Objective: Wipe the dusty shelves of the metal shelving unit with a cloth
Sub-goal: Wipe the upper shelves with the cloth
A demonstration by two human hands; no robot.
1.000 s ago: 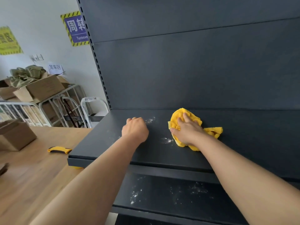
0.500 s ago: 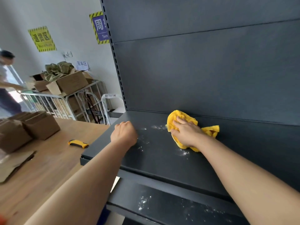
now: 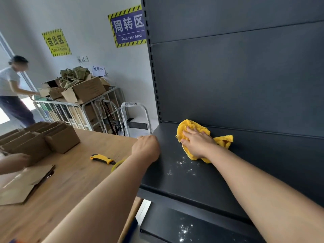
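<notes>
**Right hand presses the yellow cloth at the back of the shelf**

Nearest, two bare forearms reach in from the bottom edge. The lower shelf [image 3: 201, 223] sits at about six o'clock, speckled with white dust. Above it, on the upper shelf [image 3: 175, 183], a patch of white dust [image 3: 184, 166] lies just in front of the cloth.

The right hand [image 3: 197, 142] lies palm-down on the yellow cloth [image 3: 222, 140], its fingers [image 3: 190, 131] spread flat over the bunched fabric, pressing rather than pinching. The cloth is crumpled and fluffy, its rear edge close to the dark back panel [image 3: 236, 81]; a loose end pokes out toward three o'clock of the hand.

The left hand [image 3: 146, 149] is curled into a loose fist at the shelf's left edge, holding nothing visible.

Farther off, at nine o'clock, a wooden table [image 3: 73, 181] carries a yellow utility knife [image 3: 102, 159] and cardboard boxes [image 3: 57, 137]. Beyond, another person [image 3: 12, 90] leans over a cart.
</notes>
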